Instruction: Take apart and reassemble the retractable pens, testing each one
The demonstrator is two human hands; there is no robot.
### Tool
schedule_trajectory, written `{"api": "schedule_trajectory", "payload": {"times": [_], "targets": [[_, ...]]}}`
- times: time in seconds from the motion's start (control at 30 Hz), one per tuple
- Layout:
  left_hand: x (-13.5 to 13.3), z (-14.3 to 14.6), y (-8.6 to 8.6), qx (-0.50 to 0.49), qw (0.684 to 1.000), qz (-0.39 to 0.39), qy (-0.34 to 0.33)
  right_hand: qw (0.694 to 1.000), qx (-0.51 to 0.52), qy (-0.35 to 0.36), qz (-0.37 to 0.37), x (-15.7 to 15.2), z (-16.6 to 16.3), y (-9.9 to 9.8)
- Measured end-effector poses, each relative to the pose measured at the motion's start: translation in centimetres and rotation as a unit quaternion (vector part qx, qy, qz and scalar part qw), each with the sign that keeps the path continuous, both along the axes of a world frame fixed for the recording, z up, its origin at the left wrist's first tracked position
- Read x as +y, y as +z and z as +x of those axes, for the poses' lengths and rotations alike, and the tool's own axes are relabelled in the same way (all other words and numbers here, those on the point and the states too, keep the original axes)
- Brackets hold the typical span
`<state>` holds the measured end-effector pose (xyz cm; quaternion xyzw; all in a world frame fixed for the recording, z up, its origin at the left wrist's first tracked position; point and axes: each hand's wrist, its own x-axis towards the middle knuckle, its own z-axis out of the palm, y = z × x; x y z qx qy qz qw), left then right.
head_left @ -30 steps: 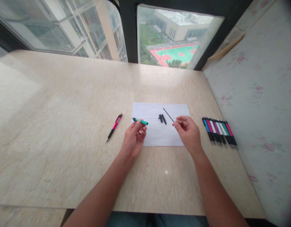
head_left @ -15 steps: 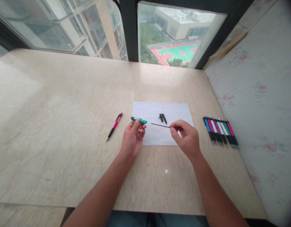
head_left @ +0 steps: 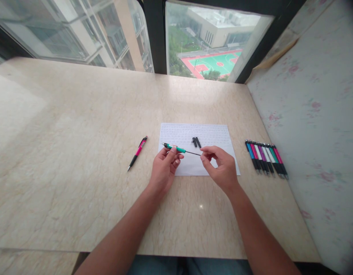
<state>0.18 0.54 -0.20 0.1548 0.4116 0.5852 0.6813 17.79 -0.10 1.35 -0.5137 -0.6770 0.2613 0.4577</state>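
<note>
My left hand [head_left: 165,168] is closed on a green pen barrel [head_left: 180,149], pinched between thumb and fingers, its black clip end pointing left. In a fingertip pinch, my right hand [head_left: 221,166] holds a thin black pen refill [head_left: 193,153]. The refill's left end meets the open right end of the barrel; how far it reaches inside is hidden. Both hands are over a sheet of paper [head_left: 188,168] with rows of writing. Small black pen parts [head_left: 196,142] lie on the sheet, just beyond my right fingertips.
A pink and black pen [head_left: 138,152] lies left of the paper on the marble-patterned table [head_left: 79,160]. To the right, a row of several coloured pens [head_left: 266,158] lies by the papered wall [head_left: 316,126]. Windows [head_left: 216,42] stand behind the table.
My hands have come closer together. The refill has moved left and the barrel slightly right, closing the gap between them.
</note>
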Motion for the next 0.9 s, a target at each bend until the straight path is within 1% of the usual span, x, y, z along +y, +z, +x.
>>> {"api": "schedule_trajectory", "payload": {"times": [0.27, 0.4, 0.47, 0.53, 0.57, 0.67, 0.77, 0.9], "targets": [[-0.1, 0.1, 0.2, 0.002, 1.0, 0.003, -0.022, 1.0, 0.015, 0.002, -0.02, -0.2, -0.2, -0.2], [0.1, 0.0, 0.2, -0.026, 1.0, -0.008, -0.015, 0.997, 0.051, 0.022, -0.052, 0.0, 0.2, -0.4], [0.1, -0.1, 0.3, -0.049, 0.999, -0.017, -0.005, 0.996, 0.061, 0.004, -0.062, 0.3, 0.6, -0.9], [0.2, -0.2, 0.3, -0.073, 0.997, -0.023, 0.001, 0.997, 0.011, -0.048, -0.057, 0.8, 1.0, -1.6], [0.2, -0.3, 0.3, -0.083, 0.996, -0.025, 0.001, 0.995, -0.043, -0.077, -0.052, 1.1, 1.1, -2.1], [0.3, -0.3, 0.4, -0.099, 0.995, -0.03, 0.002, 0.967, -0.221, -0.12, -0.04, 1.8, 1.2, -3.3], [0.2, -0.2, 0.4, -0.103, 0.994, -0.033, 0.001, 0.94, -0.311, -0.132, -0.053, 2.1, 0.8, -3.7], [0.2, -0.1, 0.4, -0.102, 0.994, -0.036, -0.005, 0.922, -0.363, -0.115, -0.073, 2.4, 0.4, -3.2]]}}
